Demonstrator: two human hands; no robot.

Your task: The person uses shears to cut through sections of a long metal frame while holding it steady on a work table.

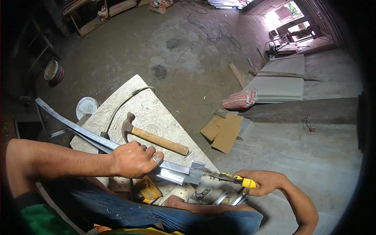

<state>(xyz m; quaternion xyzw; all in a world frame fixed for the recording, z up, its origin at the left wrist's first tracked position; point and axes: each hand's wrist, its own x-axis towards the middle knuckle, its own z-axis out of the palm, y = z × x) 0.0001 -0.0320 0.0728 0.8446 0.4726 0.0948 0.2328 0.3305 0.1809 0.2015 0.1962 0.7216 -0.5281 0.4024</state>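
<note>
Left hand (135, 159) fingers wrapped round a metal channel (117, 147), right hand (263, 181) fingers squeezed yellow-handled snips (229, 178) at its end, hammer (150, 136) lay on the table (152, 103)

Head camera looks steeply down, close over the board (149, 105).

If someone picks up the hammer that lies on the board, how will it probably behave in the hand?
The hammer would probably feel head-heavy: its metal claw head sits at one end of a slim wooden handle. It looks stiff and should not bend. Lying flat on the pale board, it seems unlikely to roll, because the wide head blocks turning.
</note>
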